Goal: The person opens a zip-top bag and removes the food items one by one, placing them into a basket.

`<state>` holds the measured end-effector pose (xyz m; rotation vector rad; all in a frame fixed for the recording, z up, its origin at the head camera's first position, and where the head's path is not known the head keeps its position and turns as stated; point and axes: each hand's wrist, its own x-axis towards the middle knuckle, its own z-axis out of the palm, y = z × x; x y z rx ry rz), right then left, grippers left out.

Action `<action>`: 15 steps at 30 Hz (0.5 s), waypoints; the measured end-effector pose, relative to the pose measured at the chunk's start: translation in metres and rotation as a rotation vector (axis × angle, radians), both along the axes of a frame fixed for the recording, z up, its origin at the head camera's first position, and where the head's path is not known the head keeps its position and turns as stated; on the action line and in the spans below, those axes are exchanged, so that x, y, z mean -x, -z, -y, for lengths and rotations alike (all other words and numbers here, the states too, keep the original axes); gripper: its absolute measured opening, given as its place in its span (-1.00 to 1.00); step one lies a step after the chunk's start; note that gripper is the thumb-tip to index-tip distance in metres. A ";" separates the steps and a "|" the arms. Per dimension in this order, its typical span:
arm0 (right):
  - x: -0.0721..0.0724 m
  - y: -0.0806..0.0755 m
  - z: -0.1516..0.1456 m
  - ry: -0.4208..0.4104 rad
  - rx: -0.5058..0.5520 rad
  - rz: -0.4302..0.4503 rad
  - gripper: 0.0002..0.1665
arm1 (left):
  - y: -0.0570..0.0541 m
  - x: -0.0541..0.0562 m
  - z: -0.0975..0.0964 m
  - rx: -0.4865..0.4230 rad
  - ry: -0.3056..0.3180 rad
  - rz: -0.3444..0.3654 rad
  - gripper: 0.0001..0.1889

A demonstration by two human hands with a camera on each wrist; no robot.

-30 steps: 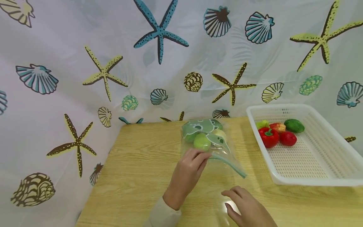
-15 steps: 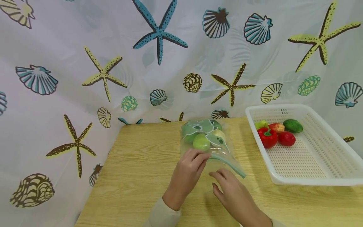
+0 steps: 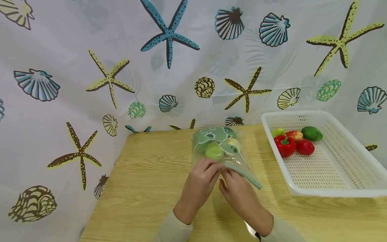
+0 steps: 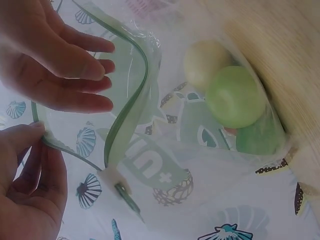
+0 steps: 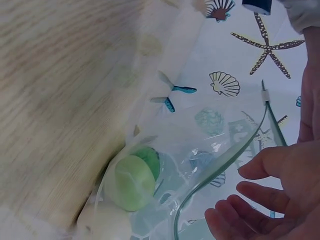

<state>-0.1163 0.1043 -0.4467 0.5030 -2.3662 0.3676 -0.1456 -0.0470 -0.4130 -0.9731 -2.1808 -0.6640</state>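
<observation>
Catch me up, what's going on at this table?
Someone is working with both hands at a clear zip bag with green print on the wooden table. The left hand pinches its green zip rim; the right hand is at the opening, fingers apart, holding nothing visible. The bag is unsealed, with a round green item and a pale round item showing inside. To the right, a white basket holds a red bell pepper and other produce.

Fruit [image 3: 214, 152] apparently in bag [image 3: 231, 149], basket [image 3: 320, 174] right.
</observation>
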 end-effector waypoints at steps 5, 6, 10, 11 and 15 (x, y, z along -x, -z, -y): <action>0.012 0.003 0.003 0.032 -0.013 -0.020 -0.59 | 0.001 0.001 0.001 -0.005 0.016 -0.026 -0.79; 0.014 0.003 0.003 0.034 -0.011 -0.014 -0.61 | 0.001 0.001 0.001 -0.008 0.020 -0.032 -0.79; 0.023 0.002 0.007 0.035 0.013 0.026 -0.71 | 0.000 0.001 0.001 -0.012 0.030 -0.037 -0.78; 0.025 0.001 0.008 0.038 0.009 0.026 -0.72 | 0.000 0.001 0.001 -0.014 0.033 -0.039 -0.78; 0.034 0.001 0.009 0.161 -0.271 -0.090 -0.83 | -0.001 0.000 0.000 -0.016 0.033 -0.035 -0.80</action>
